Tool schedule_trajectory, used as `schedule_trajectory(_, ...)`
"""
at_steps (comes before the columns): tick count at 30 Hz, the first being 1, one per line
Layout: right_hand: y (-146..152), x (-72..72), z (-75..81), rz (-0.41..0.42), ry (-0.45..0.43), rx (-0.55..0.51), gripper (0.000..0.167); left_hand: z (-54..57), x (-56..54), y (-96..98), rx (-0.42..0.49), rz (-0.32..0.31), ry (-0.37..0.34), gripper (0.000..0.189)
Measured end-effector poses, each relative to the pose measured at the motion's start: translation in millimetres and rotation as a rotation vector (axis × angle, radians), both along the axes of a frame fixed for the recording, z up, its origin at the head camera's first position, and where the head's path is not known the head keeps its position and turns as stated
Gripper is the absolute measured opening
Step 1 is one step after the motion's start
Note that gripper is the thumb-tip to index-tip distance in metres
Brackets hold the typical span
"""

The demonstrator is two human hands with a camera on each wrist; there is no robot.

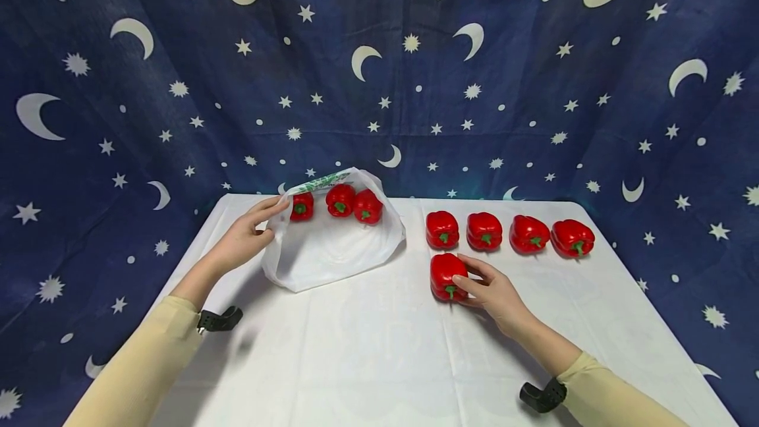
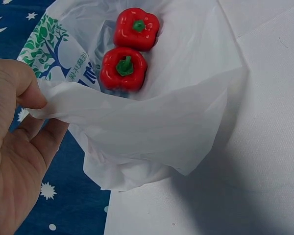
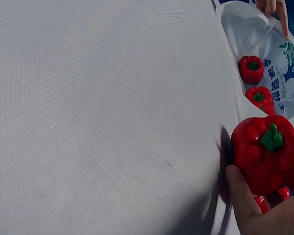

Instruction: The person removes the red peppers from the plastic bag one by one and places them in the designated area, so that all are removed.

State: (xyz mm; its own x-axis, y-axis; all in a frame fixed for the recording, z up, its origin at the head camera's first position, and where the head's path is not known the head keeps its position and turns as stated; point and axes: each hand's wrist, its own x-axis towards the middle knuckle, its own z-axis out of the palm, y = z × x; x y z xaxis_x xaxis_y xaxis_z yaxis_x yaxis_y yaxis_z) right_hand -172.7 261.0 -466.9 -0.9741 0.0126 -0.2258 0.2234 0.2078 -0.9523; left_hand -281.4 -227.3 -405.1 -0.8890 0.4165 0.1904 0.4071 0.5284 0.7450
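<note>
My left hand [image 1: 244,237] pinches the rim of a white plastic bag [image 1: 340,256] between thumb and fingers, holding its mouth spread toward me. Inside the bag lie three red bell peppers [image 1: 340,201] with green stems. Green leaf print and blue lettering show on the bag's inner side in the left wrist view. To the right of the bag, my right hand [image 1: 497,296] grips another red bell pepper [image 1: 443,271], thumb on its front and fingers round its right side. In the right wrist view this held pepper [image 3: 262,154] sits close over the table, stem facing the camera.
Several more red bell peppers [image 1: 485,232] stand in a row behind my right hand. A white cloth [image 1: 367,361] covers the table. Behind it hangs a dark blue curtain [image 1: 379,111] with moons and stars. Each wrist carries a black camera mount [image 1: 221,319].
</note>
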Motion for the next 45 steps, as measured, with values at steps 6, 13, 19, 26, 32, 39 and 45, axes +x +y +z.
schedule_trajectory(6, -2, -0.7, -1.3, -0.014, 0.001, -0.002, 0.076, -0.3, 0.2, -1.2, -0.001, 0.007, -0.011, 0.066)
schedule_trajectory(13, -3, 1.3, -3.3, -0.014, -0.005, 0.024, 0.077, -1.1, 3.3, -3.5, -0.005, 0.006, -0.011, 0.065)
schedule_trajectory(19, -5, 6.2, -8.6, -0.018, -0.021, 0.023, 0.077, -5.5, 9.1, -6.6, -0.027, 0.015, 0.013, 0.065)
schedule_trajectory(26, -4, 9.6, -11.7, -0.02, -0.015, 0.023, 0.076, -5.9, 11.9, -5.1, -0.013, 0.009, -0.013, 0.065)
schedule_trajectory(32, 0, 12.3, -7.7, -0.009, -0.021, 0.036, 0.082, -5.4, 8.0, -3.5, -0.037, 0.008, -0.007, 0.064)
schedule_trajectory(39, 12, 8.4, 0.3, -0.01, -0.005, 0.052, 0.083, -3.7, 3.7, -1.6, -0.029, 0.009, -0.003, 0.065)
schedule_trajectory(45, 24, 5.1, 14.0, -0.018, 0.063, 0.089, 0.08, -3.3, -0.2, -1.6, -0.024, 0.008, 0.015, 0.066)
